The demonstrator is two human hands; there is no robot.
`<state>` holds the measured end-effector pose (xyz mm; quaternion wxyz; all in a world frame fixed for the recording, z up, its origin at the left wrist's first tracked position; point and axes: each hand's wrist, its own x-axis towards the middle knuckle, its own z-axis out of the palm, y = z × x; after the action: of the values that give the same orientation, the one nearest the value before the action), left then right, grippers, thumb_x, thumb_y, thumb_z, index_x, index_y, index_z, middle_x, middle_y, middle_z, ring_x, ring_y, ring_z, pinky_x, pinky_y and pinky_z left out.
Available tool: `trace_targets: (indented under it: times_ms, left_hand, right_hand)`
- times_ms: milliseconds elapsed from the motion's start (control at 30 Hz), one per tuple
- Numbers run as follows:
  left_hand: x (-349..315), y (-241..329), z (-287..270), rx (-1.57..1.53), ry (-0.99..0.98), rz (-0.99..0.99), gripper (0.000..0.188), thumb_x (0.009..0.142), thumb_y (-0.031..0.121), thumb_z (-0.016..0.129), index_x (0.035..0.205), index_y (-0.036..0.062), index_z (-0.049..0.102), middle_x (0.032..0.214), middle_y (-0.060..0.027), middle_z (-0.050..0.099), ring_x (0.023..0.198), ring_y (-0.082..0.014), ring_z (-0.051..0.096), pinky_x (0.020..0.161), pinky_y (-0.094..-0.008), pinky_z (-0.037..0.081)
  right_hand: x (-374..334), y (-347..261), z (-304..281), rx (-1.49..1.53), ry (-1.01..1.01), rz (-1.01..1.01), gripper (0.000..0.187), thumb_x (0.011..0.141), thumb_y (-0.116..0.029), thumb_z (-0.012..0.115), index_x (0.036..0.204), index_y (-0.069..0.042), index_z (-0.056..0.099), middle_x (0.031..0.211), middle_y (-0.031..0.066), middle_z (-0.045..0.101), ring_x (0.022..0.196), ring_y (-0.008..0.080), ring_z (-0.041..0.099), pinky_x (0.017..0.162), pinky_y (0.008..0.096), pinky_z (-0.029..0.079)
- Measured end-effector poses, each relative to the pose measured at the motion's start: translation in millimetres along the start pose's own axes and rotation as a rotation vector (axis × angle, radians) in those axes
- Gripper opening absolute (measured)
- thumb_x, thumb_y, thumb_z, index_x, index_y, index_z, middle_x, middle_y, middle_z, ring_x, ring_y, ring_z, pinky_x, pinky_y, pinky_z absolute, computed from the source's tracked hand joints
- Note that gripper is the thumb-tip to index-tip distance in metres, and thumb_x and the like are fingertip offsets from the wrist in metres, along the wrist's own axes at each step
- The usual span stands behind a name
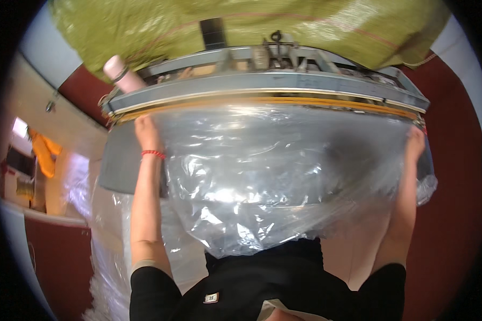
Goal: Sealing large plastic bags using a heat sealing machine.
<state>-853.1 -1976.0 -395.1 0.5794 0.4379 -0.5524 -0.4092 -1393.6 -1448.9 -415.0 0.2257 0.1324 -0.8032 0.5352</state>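
Note:
A wide sheet of clear plastic film (246, 176) stretches between my two hands, over a grey table surface, and hangs down toward my waist. My left hand (146, 132), with a red bracelet (153, 154) at the wrist, is closed at the film's far left corner. At the far right corner my right hand (415, 143) is closed on the film too. The film's far edge lies along an orange-yellow strip (284, 100) at the front of a long grey metal frame (284, 81). My fingertips are partly blurred.
A pink cylinder (124, 75) leans at the frame's left end. Metal parts (276, 51) stand inside the frame. Yellow-green woven sheeting (305, 24) covers what is behind. More clear plastic (110, 241) hangs at lower left. An opening at left shows an orange item (45, 152).

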Motion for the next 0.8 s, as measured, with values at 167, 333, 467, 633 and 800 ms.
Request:
trace_targets:
  times_ms: [167, 333, 467, 633, 800]
  left_hand:
    - [41, -39, -17, 0.330, 0.163, 0.229, 0.017, 0.083, 0.017, 0.051, 0.074, 0.0027, 0.051, 0.065, -0.0018, 0.050, 0.058, -0.0096, 0.043, 0.056, -0.0235, 0.038]
    - [51, -42, -7, 0.191, 0.085, 0.141, 0.017, 0.082, 0.016, 0.056, 0.068, 0.0063, 0.051, 0.062, 0.0021, 0.048, 0.056, -0.0068, 0.041, 0.052, -0.0207, 0.035]
    - [46, -38, 4, 0.194, 0.176, 0.138, 0.018, 0.078, 0.014, 0.057, 0.066, 0.0046, 0.049, 0.060, 0.0004, 0.048, 0.054, -0.0072, 0.041, 0.050, -0.0206, 0.035]
    - [71, -52, -32, 0.237, 0.364, 0.072, 0.014, 0.081, 0.010, 0.047, 0.069, 0.0019, 0.048, 0.064, -0.0040, 0.050, 0.056, -0.0090, 0.045, 0.052, -0.0220, 0.040]
    - [61, -36, -38, -0.066, 0.094, -0.262, 0.023, 0.086, 0.017, 0.042, 0.069, 0.0034, 0.050, 0.060, -0.0028, 0.048, 0.050, -0.0119, 0.044, 0.045, -0.0264, 0.038]
  right_hand:
    - [-5, -16, 74, 0.218, -0.099, -0.054, 0.016, 0.083, -0.019, 0.057, 0.079, -0.004, 0.054, 0.064, -0.0015, 0.050, 0.059, 0.0062, 0.045, 0.056, 0.0206, 0.037]
    - [3, -17, 88, 0.285, -0.070, 0.038, 0.020, 0.083, -0.024, 0.058, 0.076, -0.006, 0.052, 0.051, -0.0044, 0.043, 0.045, 0.0031, 0.039, 0.042, 0.0191, 0.031]
    - [9, -3, 87, 0.179, 0.010, 0.052, 0.017, 0.082, -0.021, 0.058, 0.081, -0.005, 0.051, 0.055, -0.0006, 0.048, 0.045, 0.0061, 0.043, 0.042, 0.0201, 0.034]
    - [2, -37, 78, 0.369, 0.010, 0.233, 0.011, 0.081, -0.010, 0.051, 0.088, -0.001, 0.050, 0.065, 0.0061, 0.054, 0.054, 0.0137, 0.053, 0.046, 0.0262, 0.045]
    - [3, -30, 66, 0.331, -0.020, 0.177, 0.016, 0.082, -0.015, 0.055, 0.090, -0.001, 0.052, 0.068, 0.0054, 0.055, 0.054, 0.0135, 0.053, 0.050, 0.0251, 0.045]
